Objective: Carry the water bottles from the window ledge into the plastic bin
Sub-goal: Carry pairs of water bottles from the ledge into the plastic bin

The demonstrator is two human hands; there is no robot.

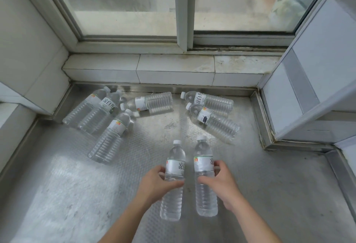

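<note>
Two clear water bottles with white caps and white labels lie side by side near the front of the metal ledge (77, 194). My left hand (154, 184) wraps around the middle of the left bottle (174, 167). My right hand (221, 182) grips the right bottle (204, 165) the same way. Several more bottles lie flat farther back: a group at the left (96, 107), one in the middle (152, 101) and two at the right (213, 119). The plastic bin is not in view.
A tiled step (173, 71) and a sliding window (181, 11) close off the back. A white wall (23, 49) bounds the left and a cabinet corner (300, 92) juts in at the right. A raised metal lip runs along the ledge's edges.
</note>
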